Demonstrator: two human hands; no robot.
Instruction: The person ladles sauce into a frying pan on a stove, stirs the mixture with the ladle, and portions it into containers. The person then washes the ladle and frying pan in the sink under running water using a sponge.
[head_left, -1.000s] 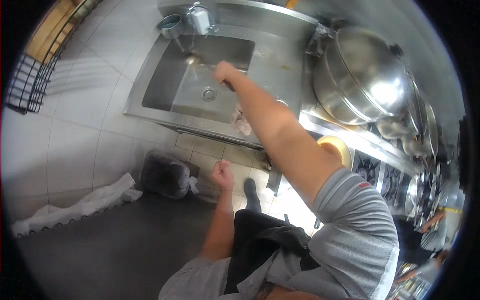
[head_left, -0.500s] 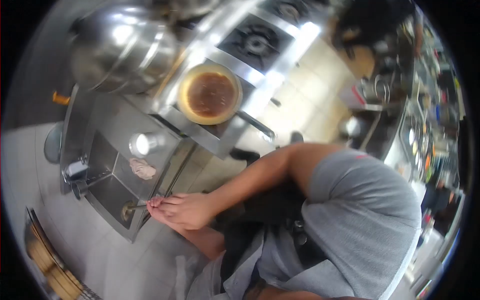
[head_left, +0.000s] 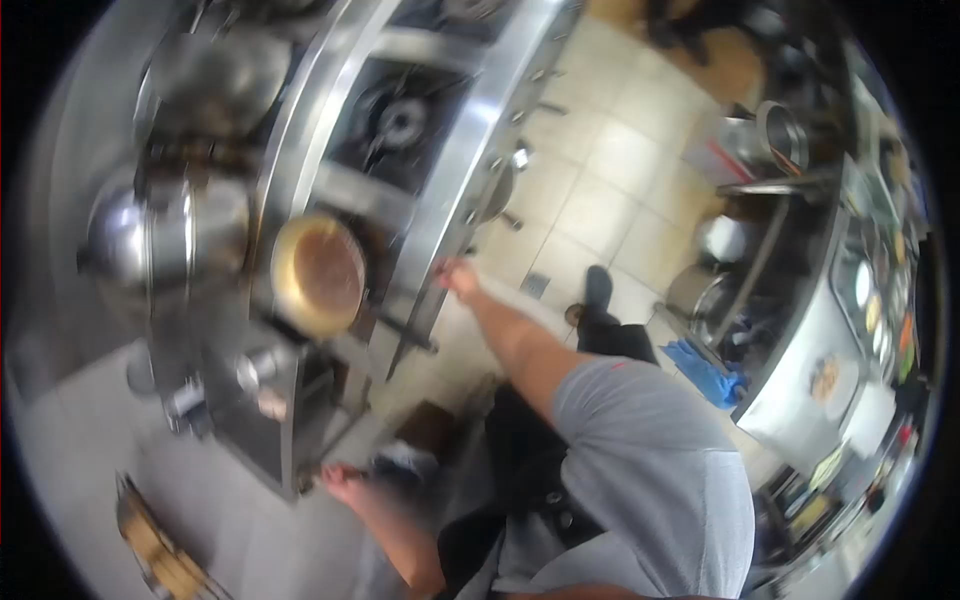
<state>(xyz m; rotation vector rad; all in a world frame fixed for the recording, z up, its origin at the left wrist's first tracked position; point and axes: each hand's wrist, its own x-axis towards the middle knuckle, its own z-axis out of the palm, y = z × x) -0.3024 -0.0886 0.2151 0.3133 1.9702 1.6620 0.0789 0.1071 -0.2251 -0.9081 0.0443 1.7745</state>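
My right hand (head_left: 457, 276) reaches to the front edge of the stove (head_left: 435, 220), near its knobs, with the fingers curled. What they grip, if anything, is too blurred to make out. By the near corner of the steel sink (head_left: 285, 440), my left hand (head_left: 343, 482) is closed, and motion smears whatever is in it. A pan (head_left: 290, 300) with a pale rim and reddish-brown contents sits on the stove, its dark handle (head_left: 405, 332) pointing towards me. Inside the sink area are a metal container (head_left: 260, 368) and a small pale lump (head_left: 272, 404).
Large steel pots (head_left: 175, 235) stand left of the stove. An unlit-looking burner (head_left: 400, 122) lies beyond the pan. On the right, a counter (head_left: 790, 400) holds food containers, with blue gloves or cloth (head_left: 705, 372) at its edge. Another person (head_left: 690, 25) stands at the far end.
My hands were together at the sink edge around a thin-handled tool with a round head. The right has moved away to the stove edge; the left stays by the sink. The view has shifted.
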